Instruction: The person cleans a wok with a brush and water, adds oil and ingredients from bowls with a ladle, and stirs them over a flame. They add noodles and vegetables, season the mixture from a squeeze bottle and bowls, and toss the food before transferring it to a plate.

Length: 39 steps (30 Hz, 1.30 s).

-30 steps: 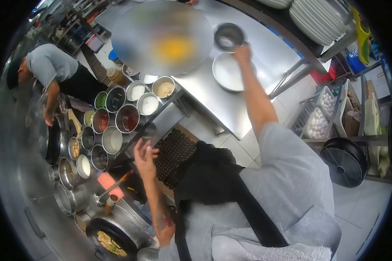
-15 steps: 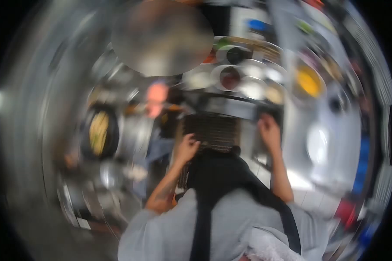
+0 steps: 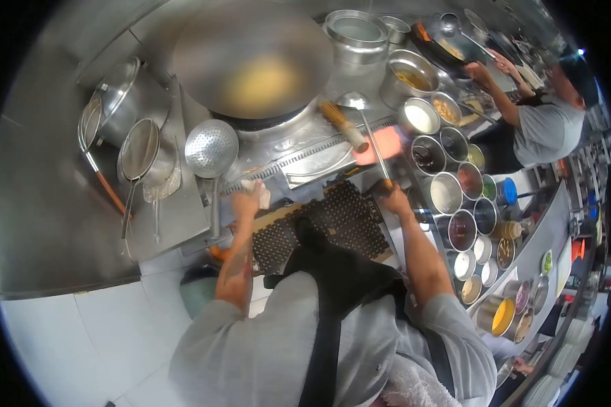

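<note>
My right hand is closed round the handle end of a long metal ladle, whose bowl rests by the stove top. My left hand grips a folded whitish cloth at the front edge of the stove. Beyond both hands is a large wok, blurred, with something yellow in it. A perforated skimmer lies just left of my left hand. Close to the ladle are a bamboo brush and a pink cloth.
Several metal pots of sauces and ingredients stand at my right. Wire strainers and a big metal bowl lie at the left. A co-worker handles another wok. A perforated black mat covers the floor before me.
My view has swung left from the counter to the stove and wok. The blurred hands earlier showed no clear object; now the right holds a ladle and the left a cloth.
</note>
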### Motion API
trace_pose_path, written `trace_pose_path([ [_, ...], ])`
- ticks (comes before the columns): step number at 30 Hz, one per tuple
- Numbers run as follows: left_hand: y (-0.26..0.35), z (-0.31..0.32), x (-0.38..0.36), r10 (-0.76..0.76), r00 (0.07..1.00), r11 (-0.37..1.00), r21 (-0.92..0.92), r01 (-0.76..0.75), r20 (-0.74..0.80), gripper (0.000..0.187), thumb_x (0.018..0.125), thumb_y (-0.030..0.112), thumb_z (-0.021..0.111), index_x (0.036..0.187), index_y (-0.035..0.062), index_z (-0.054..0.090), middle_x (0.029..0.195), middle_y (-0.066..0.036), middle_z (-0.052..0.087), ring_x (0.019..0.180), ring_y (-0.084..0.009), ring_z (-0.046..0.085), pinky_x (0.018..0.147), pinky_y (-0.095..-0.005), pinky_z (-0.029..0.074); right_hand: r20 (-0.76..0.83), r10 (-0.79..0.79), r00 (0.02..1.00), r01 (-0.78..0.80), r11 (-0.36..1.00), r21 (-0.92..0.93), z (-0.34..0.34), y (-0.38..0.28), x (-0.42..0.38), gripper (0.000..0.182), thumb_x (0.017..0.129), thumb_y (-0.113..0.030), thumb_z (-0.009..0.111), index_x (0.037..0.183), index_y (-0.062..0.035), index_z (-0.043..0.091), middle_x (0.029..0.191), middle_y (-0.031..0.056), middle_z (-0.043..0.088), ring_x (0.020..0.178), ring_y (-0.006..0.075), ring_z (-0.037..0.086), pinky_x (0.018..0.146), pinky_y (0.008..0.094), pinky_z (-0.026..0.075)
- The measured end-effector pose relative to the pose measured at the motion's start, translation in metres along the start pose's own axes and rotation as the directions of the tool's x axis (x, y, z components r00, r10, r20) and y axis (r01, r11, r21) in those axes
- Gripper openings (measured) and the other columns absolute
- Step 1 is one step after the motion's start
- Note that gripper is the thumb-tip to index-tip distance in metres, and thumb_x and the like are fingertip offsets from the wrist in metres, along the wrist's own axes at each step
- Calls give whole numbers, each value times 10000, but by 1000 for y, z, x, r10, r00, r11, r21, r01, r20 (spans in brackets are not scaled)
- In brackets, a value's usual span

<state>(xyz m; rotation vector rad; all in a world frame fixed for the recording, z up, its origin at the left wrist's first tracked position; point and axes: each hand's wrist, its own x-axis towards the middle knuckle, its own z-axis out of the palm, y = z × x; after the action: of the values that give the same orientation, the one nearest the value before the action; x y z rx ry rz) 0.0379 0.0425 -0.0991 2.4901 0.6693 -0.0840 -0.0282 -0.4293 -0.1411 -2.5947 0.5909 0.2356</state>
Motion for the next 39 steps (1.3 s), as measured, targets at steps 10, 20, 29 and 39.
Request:
trace_pose_path([
  [10,3,12,19,21,946,888,-441,131,323,540,864,518,655,1011,0,705,974,-180,711,884,-280,699,763,-406,552,322,-17,946,-314,189,931,-143,-116,-45,149,956,-235,611,915,-118,528,613,-51,456,424,95,425,384,240,326],
  [20,115,-34,-2,500,602,-11,-690,724,623,493,859,206,522,1296,-21,491,1118,-207,602,886,-273,613,793,-395,532,291,-56,955,-151,753,640,-310,-54,199,213,840,-160,580,764,32,631,628,131,603,468,201,580,448,356,460],
  [29,108,-30,10,523,509,-146,-516,844,684,474,822,279,558,1194,-15,571,1093,-194,621,1182,-411,551,1029,-525,444,-137,-153,979,198,887,418,-345,-186,14,525,954,-168,539,1452,-36,435,773,42,591,515,93,517,413,255,396],
  [39,163,2,132,338,708,-141,-711,689,620,414,942,407,520,1142,46,552,1083,-201,583,986,-421,605,795,-530,548,132,-309,942,154,745,649,-174,-304,49,439,930,-198,555,1292,47,514,742,54,583,534,124,525,458,290,429],
])
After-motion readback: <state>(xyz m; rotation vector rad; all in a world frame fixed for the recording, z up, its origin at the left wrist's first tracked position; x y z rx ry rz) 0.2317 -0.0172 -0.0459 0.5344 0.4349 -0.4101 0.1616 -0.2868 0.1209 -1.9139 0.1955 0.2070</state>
